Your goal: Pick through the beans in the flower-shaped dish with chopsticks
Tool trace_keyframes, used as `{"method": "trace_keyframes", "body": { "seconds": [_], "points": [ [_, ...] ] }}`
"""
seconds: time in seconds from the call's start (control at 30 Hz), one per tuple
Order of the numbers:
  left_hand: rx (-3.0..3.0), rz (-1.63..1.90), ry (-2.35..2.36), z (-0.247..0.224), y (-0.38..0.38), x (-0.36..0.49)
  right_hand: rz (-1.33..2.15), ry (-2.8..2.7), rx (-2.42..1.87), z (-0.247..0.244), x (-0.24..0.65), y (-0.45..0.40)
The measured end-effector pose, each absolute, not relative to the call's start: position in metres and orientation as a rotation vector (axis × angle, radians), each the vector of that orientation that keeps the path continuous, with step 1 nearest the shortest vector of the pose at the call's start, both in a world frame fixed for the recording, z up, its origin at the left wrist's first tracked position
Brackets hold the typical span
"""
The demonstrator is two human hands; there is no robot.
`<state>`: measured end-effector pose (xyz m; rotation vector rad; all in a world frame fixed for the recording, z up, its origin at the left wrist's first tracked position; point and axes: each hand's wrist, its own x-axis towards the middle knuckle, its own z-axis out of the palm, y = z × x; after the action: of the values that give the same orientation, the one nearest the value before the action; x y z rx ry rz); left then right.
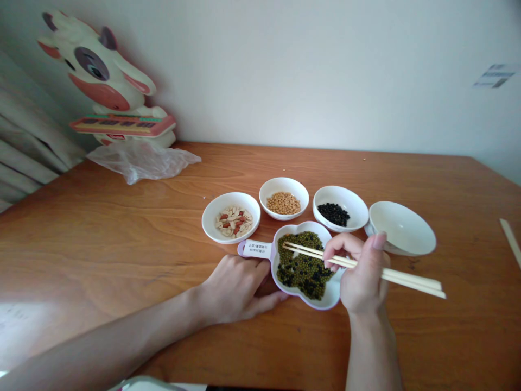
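While you worked over the flower-shaped dish (pixel 331 296), your right hand (pixel 362 277) pinched the chopsticks (pixel 407 278).
Head view: left hand (pixel 238 288) lay flat, gripping nothing, bracing the dish at table centre; beans (pixel 303 266) looked small, hard, slippery — best pinched singly at tips.

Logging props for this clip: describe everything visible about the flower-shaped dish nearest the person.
The flower-shaped dish is white, glossy, plastic-looking, with lobed edges and a short labelled handle at its left. It sits flat on the wooden table, filled with mixed green and black beans. The left hand touches its left rim; chopsticks in the right hand reach over it.
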<state>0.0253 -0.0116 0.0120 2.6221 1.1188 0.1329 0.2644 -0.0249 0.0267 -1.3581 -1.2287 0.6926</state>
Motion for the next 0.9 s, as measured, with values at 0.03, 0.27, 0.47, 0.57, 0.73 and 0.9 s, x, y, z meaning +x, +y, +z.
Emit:
{"method": "trace_keyframes", "body": {
  "seconds": [0.03,0.27,0.47,0.57,0.73,0.9],
  "points": [
    [2.619,0.129,1.121,0.012,-0.012,0.025,0.681,-1.235,-1.363,0.027,0.264,-0.025],
    [2.625,0.106,1.132,0.013,-0.011,0.026,0.656,-1.231,-1.363,0.029,0.262,-0.025],
    [2.626,0.08,1.142,0.013,-0.011,0.026,0.645,-1.195,-1.382,0.031,0.259,-0.025],
    [2.618,0.074,1.14,0.013,-0.012,0.026,0.622,-1.158,-1.41,0.033,0.257,-0.026],
    [2.618,0.078,1.139,0.013,-0.011,0.025,0.586,-1.154,-1.388,0.035,0.255,-0.029],
    [2.62,0.098,1.137,0.011,-0.011,0.025,0.543,-1.11,-1.377,0.038,0.255,-0.032]
  ]
}}
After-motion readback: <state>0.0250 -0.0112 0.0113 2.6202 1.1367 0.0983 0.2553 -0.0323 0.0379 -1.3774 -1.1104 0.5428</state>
